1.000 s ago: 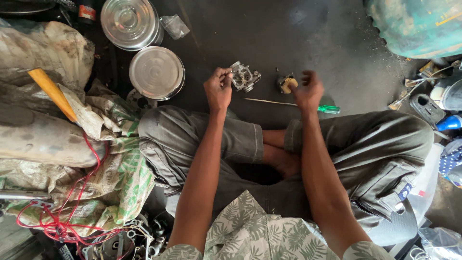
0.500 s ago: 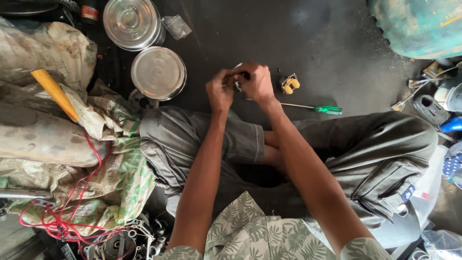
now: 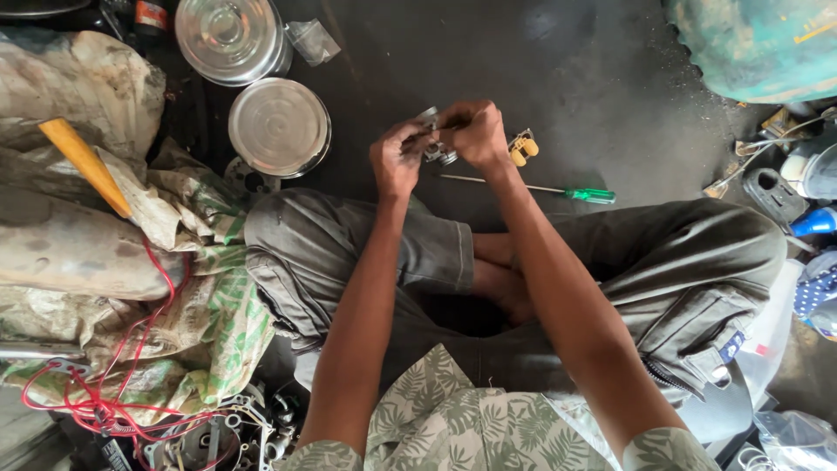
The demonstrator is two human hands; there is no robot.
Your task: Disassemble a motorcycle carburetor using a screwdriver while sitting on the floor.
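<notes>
Now both hands stay together on the small metal part (image 3: 433, 144) above the knees: left hand (image 3: 397, 161) pinches it, right hand (image 3: 475, 133), arrived from the yellow piece (image 3: 522, 146), grips it; screwdriver (image 3: 540, 188) unmoved.

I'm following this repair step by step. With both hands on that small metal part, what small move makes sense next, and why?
Probably keep the left hand steadying the small metal part while the right hand works on it. Both hands grip it above the floor, and the green-handled screwdriver lies unused just beside them.
</notes>
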